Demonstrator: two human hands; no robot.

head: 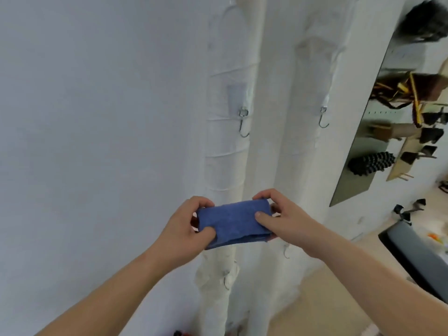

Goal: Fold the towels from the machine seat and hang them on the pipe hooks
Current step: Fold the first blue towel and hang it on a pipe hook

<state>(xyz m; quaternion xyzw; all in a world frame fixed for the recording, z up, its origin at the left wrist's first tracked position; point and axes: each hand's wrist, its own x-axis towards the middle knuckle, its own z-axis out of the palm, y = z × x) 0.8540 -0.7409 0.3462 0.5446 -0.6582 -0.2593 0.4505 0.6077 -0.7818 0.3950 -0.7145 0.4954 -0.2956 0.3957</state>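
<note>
- Hands hold one folded blue towel [234, 220] in mid-air: left hand [184, 229] pinches its left end, right hand [278, 214] its right end.
- Pipe hooks [243, 122] above hang bare.
- Folding looks done; hanging remains.

pale wall [97, 117], a mirror [358, 166] at right, beige floor [327, 299] below

- The blue towel [234, 223] hides part of the left hand's [184, 225] fingers behind its left end, and part of the right hand's [281, 214] fingers behind its right end
- The right wrist half hides a low hook [286, 251] on the right pipe [303, 154]
- A dark fuzzy shape [428, 20] at top right is blurred and cut off
- A red and black thing [182, 333] is cut by the bottom edge
</note>
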